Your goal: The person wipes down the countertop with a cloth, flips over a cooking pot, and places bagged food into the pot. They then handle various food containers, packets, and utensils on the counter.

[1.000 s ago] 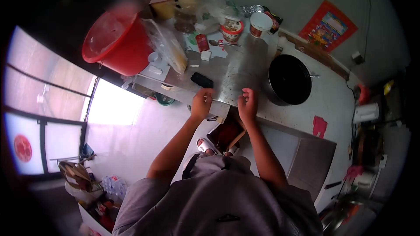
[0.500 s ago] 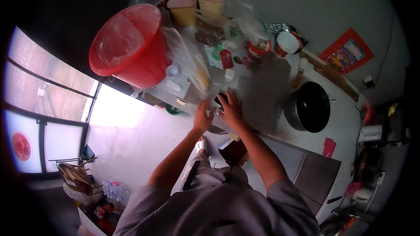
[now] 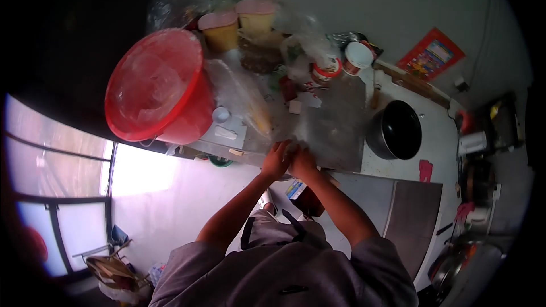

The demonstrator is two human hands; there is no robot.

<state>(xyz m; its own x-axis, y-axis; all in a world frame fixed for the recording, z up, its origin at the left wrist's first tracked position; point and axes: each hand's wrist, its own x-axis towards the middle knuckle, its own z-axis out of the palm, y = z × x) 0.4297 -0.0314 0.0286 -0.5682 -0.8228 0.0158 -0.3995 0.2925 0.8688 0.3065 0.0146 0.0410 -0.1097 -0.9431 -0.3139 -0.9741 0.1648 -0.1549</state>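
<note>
My left hand (image 3: 275, 160) and my right hand (image 3: 303, 162) are close together at the front edge of the counter, fingers curled in toward each other. Between them is a small greyish thing, mostly hidden by the fingers and too blurred to name. A grey metal sheet (image 3: 338, 131) lies on the counter beyond my right hand. Ahead of my left hand rests a clear plastic bag (image 3: 242, 94) with something yellowish in its lower end. A small pale block (image 3: 294, 107) sits farther back on the counter.
A big red bucket (image 3: 190, 99) lined with plastic stands at the left. A black pot (image 3: 375, 136) is at the right. Farther back are yellow containers (image 3: 220, 37), a white cup (image 3: 358, 57) and a rolling pin (image 3: 376, 95). An open box (image 3: 310, 202) is below the counter.
Both hands have drawn closer together and nearer to my body. The black object visible under my right hand earlier is now hidden or out of sight. My head view has shifted.
</note>
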